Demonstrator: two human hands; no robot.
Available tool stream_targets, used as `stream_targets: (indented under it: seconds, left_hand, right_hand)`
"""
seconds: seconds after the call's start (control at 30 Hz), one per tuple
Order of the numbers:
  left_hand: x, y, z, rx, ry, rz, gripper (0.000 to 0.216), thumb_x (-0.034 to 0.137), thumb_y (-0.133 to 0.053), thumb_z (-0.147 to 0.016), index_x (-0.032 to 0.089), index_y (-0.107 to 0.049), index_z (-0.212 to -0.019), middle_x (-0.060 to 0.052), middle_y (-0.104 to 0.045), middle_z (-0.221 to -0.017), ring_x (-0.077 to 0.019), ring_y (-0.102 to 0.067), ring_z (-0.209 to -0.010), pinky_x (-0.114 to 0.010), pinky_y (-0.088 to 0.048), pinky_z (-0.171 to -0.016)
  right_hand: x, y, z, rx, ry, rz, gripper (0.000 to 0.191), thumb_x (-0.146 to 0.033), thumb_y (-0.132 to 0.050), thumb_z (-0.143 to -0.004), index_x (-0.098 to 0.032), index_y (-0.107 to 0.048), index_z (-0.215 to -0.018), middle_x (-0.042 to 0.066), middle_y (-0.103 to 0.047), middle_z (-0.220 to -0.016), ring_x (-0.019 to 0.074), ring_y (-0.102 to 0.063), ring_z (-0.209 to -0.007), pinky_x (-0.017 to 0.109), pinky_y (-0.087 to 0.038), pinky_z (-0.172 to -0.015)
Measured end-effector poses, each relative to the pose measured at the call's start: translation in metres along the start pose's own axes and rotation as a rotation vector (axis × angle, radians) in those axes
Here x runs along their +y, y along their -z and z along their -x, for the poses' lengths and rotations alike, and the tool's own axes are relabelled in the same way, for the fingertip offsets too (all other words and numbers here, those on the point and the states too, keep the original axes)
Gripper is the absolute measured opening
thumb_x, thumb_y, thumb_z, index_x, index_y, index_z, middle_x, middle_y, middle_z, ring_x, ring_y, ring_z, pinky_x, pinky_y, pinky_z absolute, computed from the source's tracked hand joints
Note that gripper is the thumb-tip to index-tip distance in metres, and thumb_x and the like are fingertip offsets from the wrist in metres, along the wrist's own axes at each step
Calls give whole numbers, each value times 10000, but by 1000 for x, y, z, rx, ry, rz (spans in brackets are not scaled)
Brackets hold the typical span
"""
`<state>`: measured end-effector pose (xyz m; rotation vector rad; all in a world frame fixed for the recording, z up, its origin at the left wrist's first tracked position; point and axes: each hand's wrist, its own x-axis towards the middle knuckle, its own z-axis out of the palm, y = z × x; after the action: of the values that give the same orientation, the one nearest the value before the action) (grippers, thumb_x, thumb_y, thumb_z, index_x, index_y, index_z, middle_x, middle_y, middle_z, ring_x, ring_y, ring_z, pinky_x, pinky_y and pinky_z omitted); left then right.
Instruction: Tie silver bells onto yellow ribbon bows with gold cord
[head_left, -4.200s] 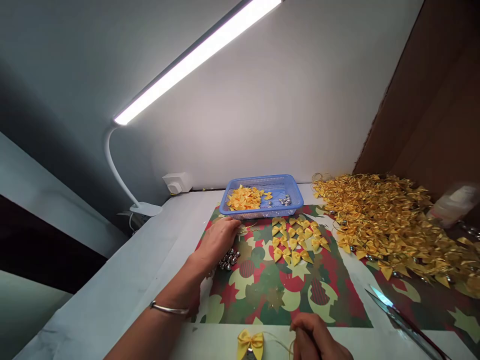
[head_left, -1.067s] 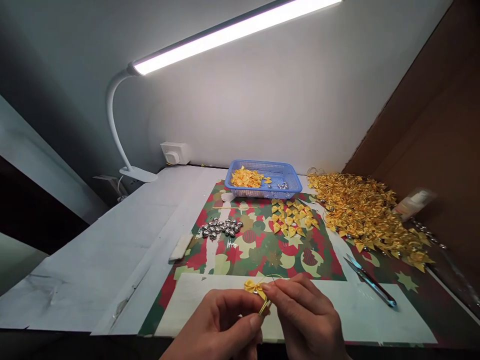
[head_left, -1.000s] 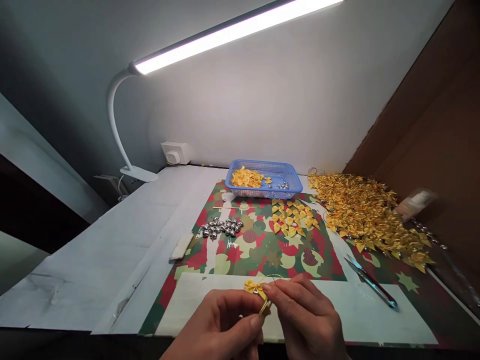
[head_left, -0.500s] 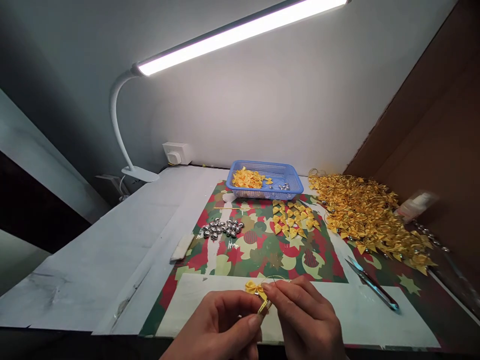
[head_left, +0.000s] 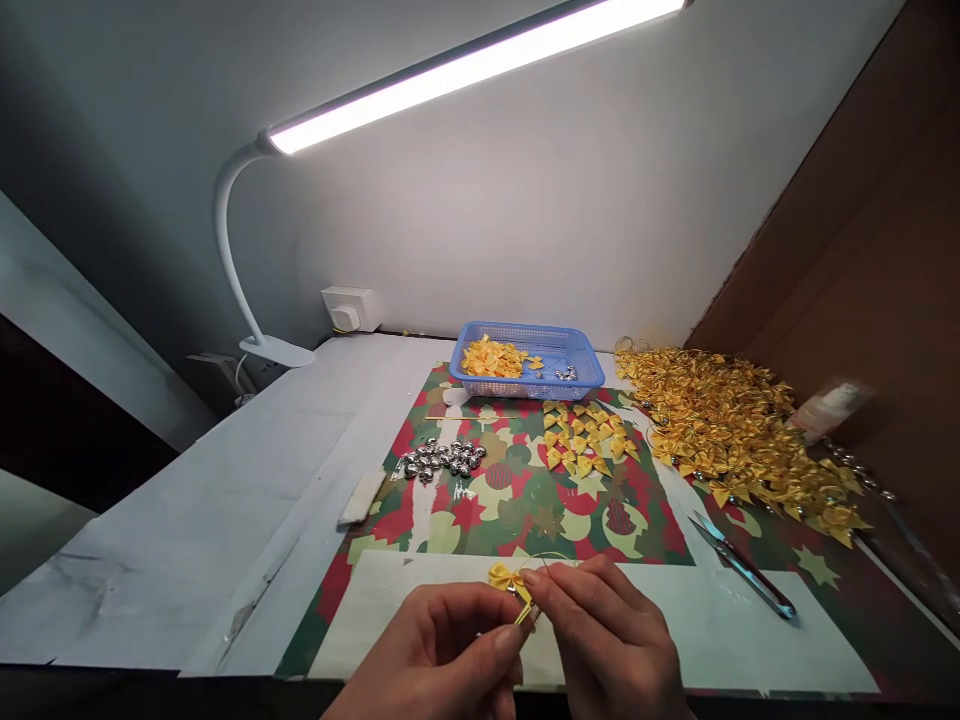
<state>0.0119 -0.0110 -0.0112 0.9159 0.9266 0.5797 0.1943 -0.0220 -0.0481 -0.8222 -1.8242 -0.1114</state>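
Note:
Close to the table's front edge, my left hand [head_left: 450, 645] and my right hand [head_left: 619, 632] meet, thumbs and fingers pinched together. Between their fingertips runs a narrow yellow ribbon [head_left: 527, 611]; both hands grip it. Just behind the fingertips shows a yellow ribbon bow [head_left: 502, 576], partly hidden, with a small shiny silver bit beside it. A thin yellow cord [head_left: 551, 556] loops above my right fingers. Exactly how the bow, ribbon and cord join is covered by my fingers.
Silver bells [head_left: 442, 458] and several yellow bows [head_left: 587, 437] lie on the patterned sheet [head_left: 517, 520]. Behind stands a blue basket [head_left: 585, 385]. To the right are a heap of yellow bows [head_left: 720, 420], scissors [head_left: 742, 567] and a bottle [head_left: 829, 410]. A lamp [head_left: 236, 250] arches overhead.
The yellow ribbon between my fingertips looks slightly turned and narrower. My hands keep nearly the same place and grip; the whole view has shifted a little.

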Motion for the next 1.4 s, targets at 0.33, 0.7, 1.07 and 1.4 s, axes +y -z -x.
stream_targets:
  seconds: [0.33,0.7,1.07,1.4]
  left_hand:
    - [6,-3,5,108,-30,-6,347,442,-851,-695,141,-717,-803,43,-637,-574,-100,-595,-482,-196,-449,-470]
    - [20,-10,11,82,17,-244,311,435,-736,-762,141,-683,-851,48,-577,-578,-125,-532,-514,-247,-422,-517]
    - [14,4,16,61,-155,-426,209,306,-704,-825,212,-736,-1008,-18,-693,-796,-198,-609,-735,-251,-477,-639]
    - [26,-10,6,69,-186,-546,162,263,-627,-862,166,-741,-799,5,-626,-661,-151,-605,-564,-227,-497,-543]
  right_hand:
    - [-3,13,2,-186,-479,-370,377,-128,-510,-974,-284,-603,-1305,56,-705,-1151,187,-654,-1051,298,-547,-889]
    - [-2,17,-7,-446,-702,-596,72,-221,-600,-918,-225,-662,-882,-17,-611,-782,132,-546,-721,225,-428,-637]
    - [-4,20,-11,-460,-686,-486,152,-227,-573,-932,-215,-616,-786,-21,-572,-708,141,-521,-693,255,-397,-623]
    - [-6,16,-7,-380,-665,-439,127,-195,-606,-888,-210,-618,-763,-24,-581,-695,134,-513,-663,259,-381,-592]
